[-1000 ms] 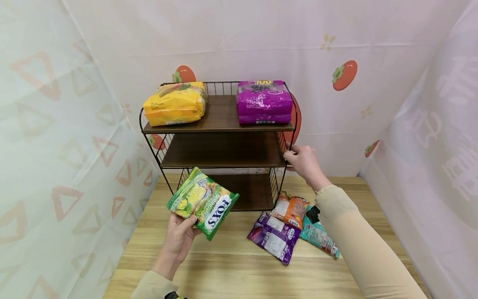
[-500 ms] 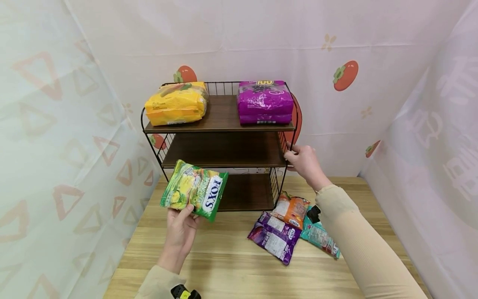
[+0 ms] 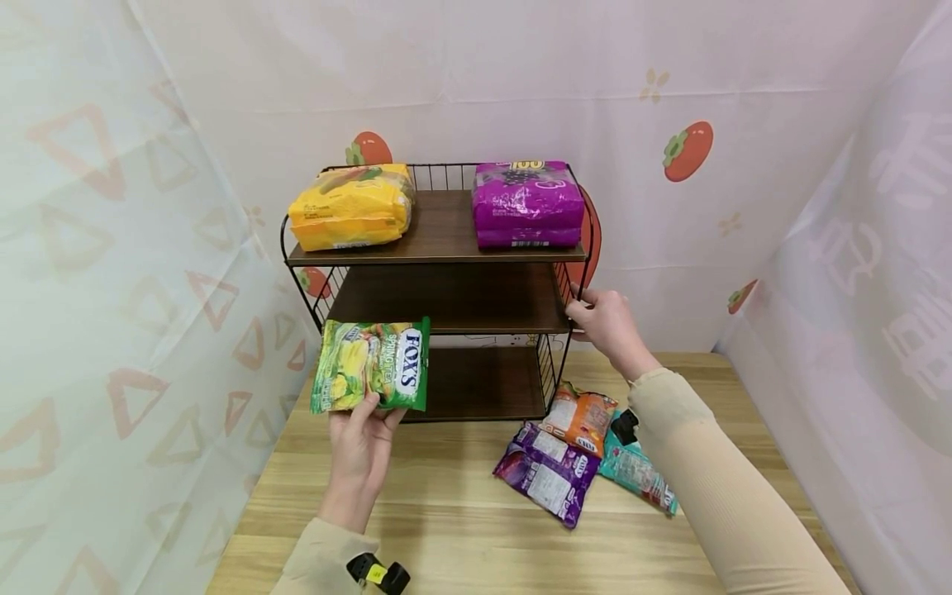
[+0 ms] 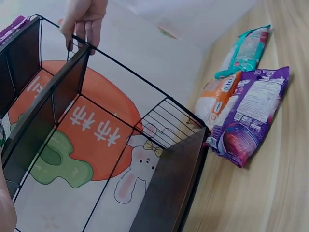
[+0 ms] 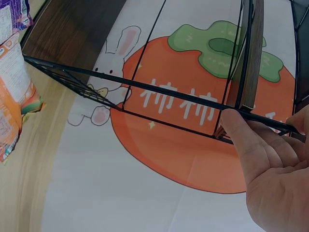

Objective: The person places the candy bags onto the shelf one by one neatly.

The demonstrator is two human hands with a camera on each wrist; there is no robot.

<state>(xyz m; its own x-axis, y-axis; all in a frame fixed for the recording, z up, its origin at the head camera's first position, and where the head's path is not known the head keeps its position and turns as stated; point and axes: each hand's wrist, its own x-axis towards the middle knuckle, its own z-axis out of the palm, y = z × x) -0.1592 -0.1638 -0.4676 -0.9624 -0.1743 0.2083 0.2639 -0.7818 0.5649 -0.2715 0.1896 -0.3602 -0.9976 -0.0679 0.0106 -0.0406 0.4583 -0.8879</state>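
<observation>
The person's left grip [image 3: 360, 450] is pinching a green-and-yellow plastic Fox's packet [image 3: 369, 364] near its lower edge, before a black-wire, brown-shelved rack [image 3: 446, 297]; the right grip [image 3: 608, 324] is clasping its side frame — gentle bracing is probably serving best.

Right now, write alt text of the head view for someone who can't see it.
A left hand holds a green Fox's Spring Tea bag before a three-tier rack, whose right side the right hand grips. A yellow package and a magenta package sit on top; a purple bag, an orange bag and a teal bag lie on the table at right.
</observation>
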